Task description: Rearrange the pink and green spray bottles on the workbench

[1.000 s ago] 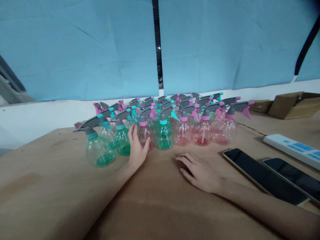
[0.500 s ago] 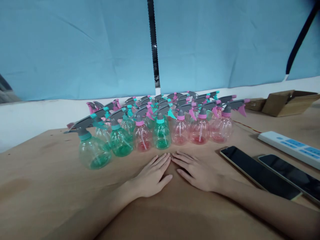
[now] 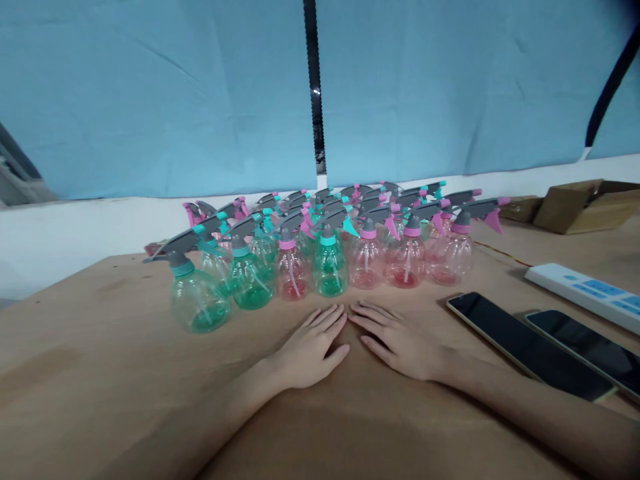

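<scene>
The spray bottles (image 3: 329,265) stand upright in close rows on the wooden table (image 3: 100,373), ahead of both hands; each front-row unit has a rounded, transparent green or pink body, a matching turquoise or pink collar and a gray spray head with a colored trigger. The front-row bodies contain a dip tube where visible, and appear tinted more deeply at the base; whether this is liquid cannot be determined. The left hand (image 3: 311,350) and right hand (image 3: 403,340) lie palm-down, opened flat with fingers extended, gripping nothing, fingertips nearly meeting just before the green bottle.
</scene>
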A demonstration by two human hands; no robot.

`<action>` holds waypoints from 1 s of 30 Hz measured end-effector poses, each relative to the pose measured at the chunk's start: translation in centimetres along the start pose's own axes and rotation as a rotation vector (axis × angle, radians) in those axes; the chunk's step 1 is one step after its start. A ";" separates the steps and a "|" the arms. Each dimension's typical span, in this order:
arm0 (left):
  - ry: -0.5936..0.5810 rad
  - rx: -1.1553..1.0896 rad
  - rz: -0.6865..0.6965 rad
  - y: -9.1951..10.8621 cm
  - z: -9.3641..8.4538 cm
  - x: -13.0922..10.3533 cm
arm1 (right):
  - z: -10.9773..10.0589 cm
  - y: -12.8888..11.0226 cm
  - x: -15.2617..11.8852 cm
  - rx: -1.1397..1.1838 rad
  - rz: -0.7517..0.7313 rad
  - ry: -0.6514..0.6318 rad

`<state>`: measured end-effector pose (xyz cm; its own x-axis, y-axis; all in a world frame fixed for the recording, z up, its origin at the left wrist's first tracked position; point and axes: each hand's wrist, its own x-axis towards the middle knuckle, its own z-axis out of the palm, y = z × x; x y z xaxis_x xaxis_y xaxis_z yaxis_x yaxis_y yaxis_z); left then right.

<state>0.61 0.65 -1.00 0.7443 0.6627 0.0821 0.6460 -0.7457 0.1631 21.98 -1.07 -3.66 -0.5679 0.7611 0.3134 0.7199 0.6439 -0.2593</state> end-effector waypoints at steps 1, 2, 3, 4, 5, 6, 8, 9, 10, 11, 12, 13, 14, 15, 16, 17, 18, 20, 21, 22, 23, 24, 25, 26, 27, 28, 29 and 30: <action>0.000 0.000 -0.001 0.0 0.0 0.0 | 0.0 0.0 0.0 -0.001 -0.002 -0.001; 0.000 0.002 -0.002 0.0 0.0 0.0 | 0.1 0.1 0.0 -0.003 -0.003 -0.003; -0.002 0.005 -0.005 0.0 0.0 0.0 | 0.1 0.1 0.0 -0.007 -0.003 -0.006; -0.005 0.010 -0.008 0.0 -0.1 0.0 | 0.1 0.1 0.0 -0.013 -0.001 -0.010; -0.011 0.015 -0.011 0.0 -0.1 0.0 | 0.1 0.1 0.0 -0.021 0.002 -0.016; -0.018 0.019 -0.015 0.1 -0.1 0.0 | 0.0 0.1 0.0 -0.029 0.003 -0.021; -0.030 0.028 -0.020 0.1 -0.1 0.1 | 0.0 0.0 0.0 -0.040 0.002 -0.025; -0.037 0.031 -0.023 0.1 -0.1 0.1 | -0.1 0.0 0.0 -0.043 0.002 -0.024; -0.042 0.032 -0.023 0.1 -0.2 0.1 | -0.1 0.0 0.0 -0.044 0.002 -0.023; -0.042 0.033 -0.024 0.1 -0.2 0.1 | -0.2 -0.1 0.0 -0.044 0.003 -0.022; -0.040 0.033 -0.023 0.1 -0.2 0.1 | -0.2 -0.1 0.0 -0.046 0.005 -0.024; -0.036 0.032 -0.022 0.1 -0.2 0.1 | -0.2 -0.1 0.0 -0.048 0.006 -0.028; -0.032 0.032 -0.022 0.1 -0.2 0.1 | -0.2 -0.1 0.0 -0.052 0.006 -0.032; -0.030 0.033 -0.022 0.2 -0.2 0.1 | -0.2 0.0 0.0 -0.055 0.005 -0.035; -0.031 0.036 -0.024 0.2 -0.2 0.1 | -0.2 0.0 0.0 -0.057 0.005 -0.037; -0.037 0.038 -0.025 0.2 -0.3 0.1 | -0.2 0.0 0.0 -0.059 0.005 -0.037; -0.044 0.042 -0.026 0.2 -0.3 0.1 | -0.2 0.0 0.0 -0.059 0.005 -0.037; -0.057 0.049 -0.030 0.3 -0.3 0.1 | -0.1 0.0 0.0 -0.056 0.006 -0.038; -0.062 0.052 -0.032 0.3 -0.3 0.1 | -0.1 0.0 0.0 -0.055 0.006 -0.038; -0.065 0.055 -0.033 0.3 -0.4 0.1 | -0.1 0.0 0.0 -0.054 0.005 -0.037; -0.066 0.057 -0.034 0.3 -0.4 0.1 | -0.1 0.0 0.0 -0.053 0.005 -0.036; -0.068 0.057 -0.033 0.3 -0.4 0.1 | -0.1 0.0 0.0 -0.052 0.003 -0.034; -0.070 0.057 -0.032 0.3 -0.4 0.1 | -0.1 0.0 0.0 -0.051 0.003 -0.031; -0.073 0.057 -0.032 0.3 -0.4 0.1 | -0.1 0.0 0.0 -0.049 0.003 -0.028; -0.075 0.058 -0.033 0.3 -0.5 0.1 | -0.1 0.0 0.0 -0.048 0.002 -0.027; -0.076 0.060 -0.034 0.3 -0.5 0.1 | -0.1 0.0 0.0 -0.048 0.000 -0.027; -0.076 0.062 -0.034 0.3 -0.5 0.1 | -0.1 0.1 0.0 -0.049 -0.002 -0.026; -0.075 0.065 -0.034 0.3 -0.5 0.1 | -0.1 0.1 0.0 -0.049 -0.003 -0.026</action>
<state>0.76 0.49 -0.43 0.7310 0.6824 0.0035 0.6787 -0.7275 0.1006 22.03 -1.02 -3.60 -0.5800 0.7611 0.2902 0.7363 0.6423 -0.2129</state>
